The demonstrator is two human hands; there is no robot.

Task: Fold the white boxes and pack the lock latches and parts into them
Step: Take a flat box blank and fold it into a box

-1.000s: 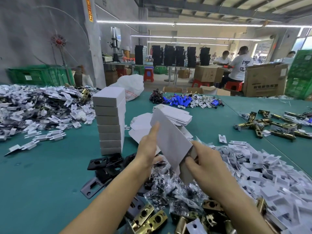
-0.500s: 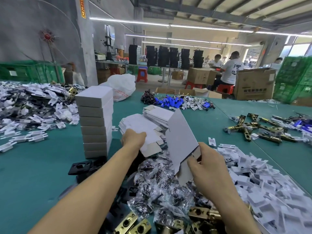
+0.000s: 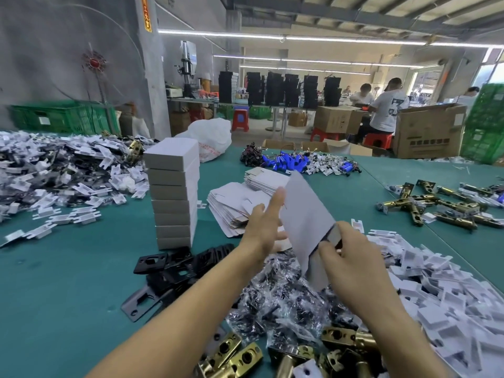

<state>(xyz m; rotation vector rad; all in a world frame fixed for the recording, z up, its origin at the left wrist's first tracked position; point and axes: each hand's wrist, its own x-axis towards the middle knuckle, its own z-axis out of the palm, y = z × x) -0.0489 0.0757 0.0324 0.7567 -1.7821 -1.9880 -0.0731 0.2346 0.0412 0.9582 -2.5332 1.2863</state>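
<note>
White box [image 3: 305, 214] — flat (tilted)

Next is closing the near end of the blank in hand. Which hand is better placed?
Right. The right hand grips the blank at its near end, fingers curled on it. The left hand is open, fingers straight by the far upper edge, better suited to steadying it.

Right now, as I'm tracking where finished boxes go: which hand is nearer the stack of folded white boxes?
Left. The left hand is right of the stack of folded white boxes, fingers straight beside the flat box; the right hand pinches that box's lower end, farther right.
</note>
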